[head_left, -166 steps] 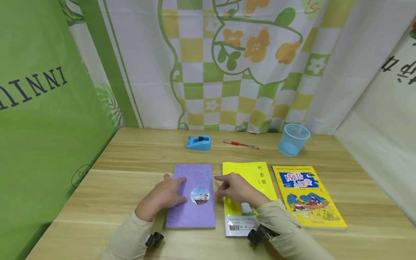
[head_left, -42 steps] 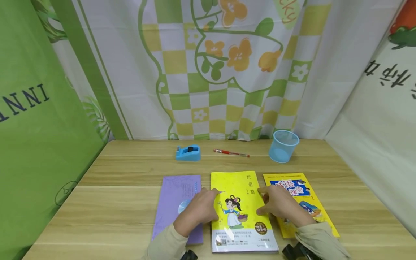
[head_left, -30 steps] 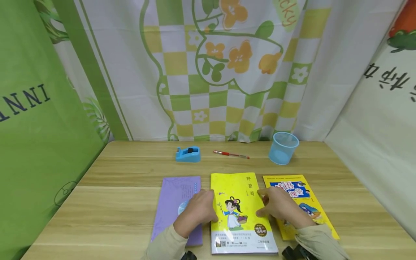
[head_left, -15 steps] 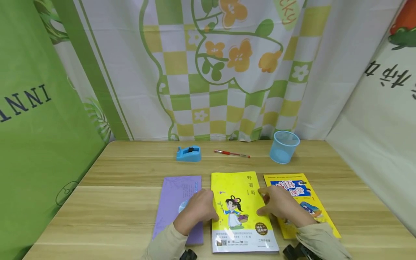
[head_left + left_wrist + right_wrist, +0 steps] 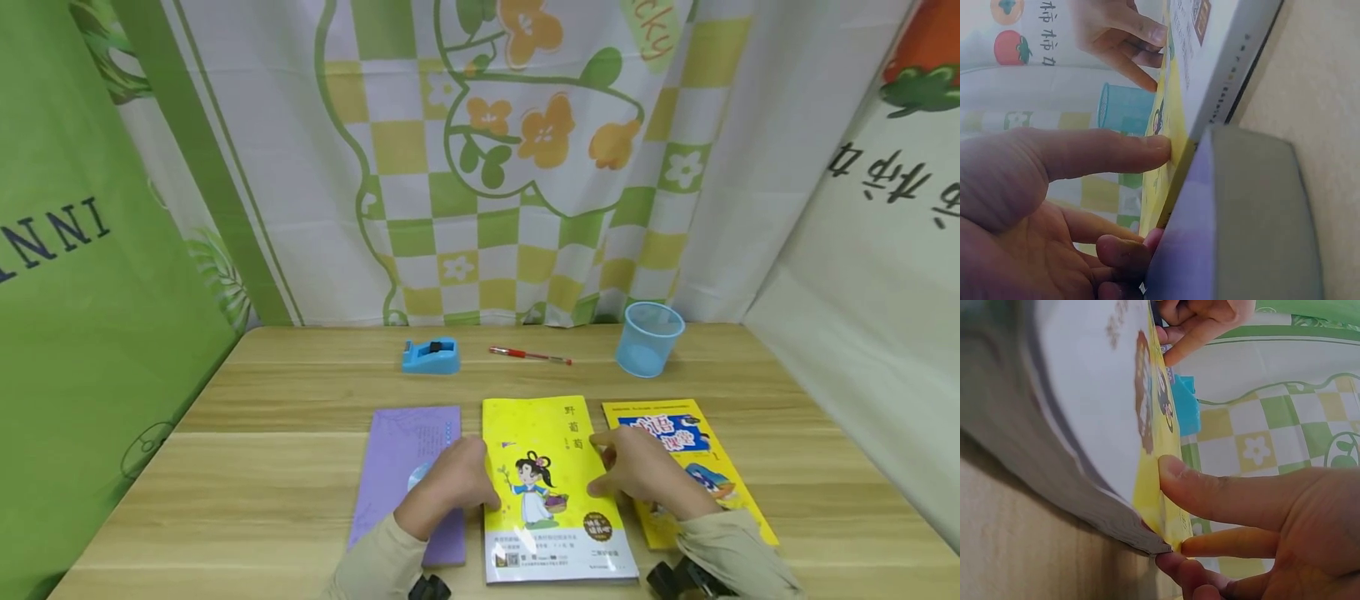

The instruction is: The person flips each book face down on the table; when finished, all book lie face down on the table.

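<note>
A yellow book (image 5: 536, 425) with a cartoon girl on its cover lies flat in the middle of the table. My left hand (image 5: 463, 475) grips its left edge; in the left wrist view the thumb (image 5: 1138, 153) presses the cover, with curled fingers beside the spine. From the other side, my right hand (image 5: 637, 467) holds the right edge, its thumb (image 5: 1210, 494) on the cover and fingertips at the page edges. Left of it lies a purple book (image 5: 393, 475), partly hidden under my left forearm. Another yellow book, with a blue title panel (image 5: 697, 433), lies partly behind my right hand.
Along the back of the table stand a blue tape dispenser (image 5: 432, 357), a red pen (image 5: 529, 356) and a translucent blue cup (image 5: 649, 340). Behind the table (image 5: 247, 475) hangs a checked, flowered curtain (image 5: 495, 225).
Both hands have gone rightward from the purple book to the middle yellow book's two edges. Over the last second or so they stay there, and only the head view shifts slightly.
</note>
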### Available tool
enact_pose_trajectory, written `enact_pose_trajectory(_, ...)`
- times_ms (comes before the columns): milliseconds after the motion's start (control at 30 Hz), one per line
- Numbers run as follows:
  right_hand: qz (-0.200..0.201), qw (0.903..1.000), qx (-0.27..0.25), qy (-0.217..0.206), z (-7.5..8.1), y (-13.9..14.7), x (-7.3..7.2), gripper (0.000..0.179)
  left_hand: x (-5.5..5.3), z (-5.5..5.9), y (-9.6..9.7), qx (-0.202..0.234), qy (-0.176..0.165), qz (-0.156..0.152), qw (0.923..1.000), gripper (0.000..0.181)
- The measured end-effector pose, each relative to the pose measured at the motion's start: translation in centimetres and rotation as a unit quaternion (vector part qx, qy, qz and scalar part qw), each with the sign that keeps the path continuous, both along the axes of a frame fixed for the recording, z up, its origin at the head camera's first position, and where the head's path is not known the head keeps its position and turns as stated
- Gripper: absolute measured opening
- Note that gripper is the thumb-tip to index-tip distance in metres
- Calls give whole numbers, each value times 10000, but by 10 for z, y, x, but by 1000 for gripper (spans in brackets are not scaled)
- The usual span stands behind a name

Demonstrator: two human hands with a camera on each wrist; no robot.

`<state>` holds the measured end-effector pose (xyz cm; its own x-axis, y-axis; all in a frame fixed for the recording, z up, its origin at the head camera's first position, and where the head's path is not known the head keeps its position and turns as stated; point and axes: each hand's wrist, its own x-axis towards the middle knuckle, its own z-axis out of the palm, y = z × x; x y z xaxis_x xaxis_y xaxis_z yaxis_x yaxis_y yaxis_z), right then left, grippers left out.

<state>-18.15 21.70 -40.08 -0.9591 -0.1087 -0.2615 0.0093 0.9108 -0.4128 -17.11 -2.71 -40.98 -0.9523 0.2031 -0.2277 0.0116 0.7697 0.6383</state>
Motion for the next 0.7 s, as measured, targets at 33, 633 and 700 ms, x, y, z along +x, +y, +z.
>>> enact_pose_trajectory(33,-3,10000,-4,5,0,0,0,76,0,0,0,11,-38,53,10000,37)
enact_pose_trajectory(633,-15,9997,-209,92,1,3,1,74,0,0,1,690,-222,347,9968,37)
enact_pose_trajectory(700,-6,9996,-245,115,0,4,1,74,0,0,0,829,-224,326,9958,37)
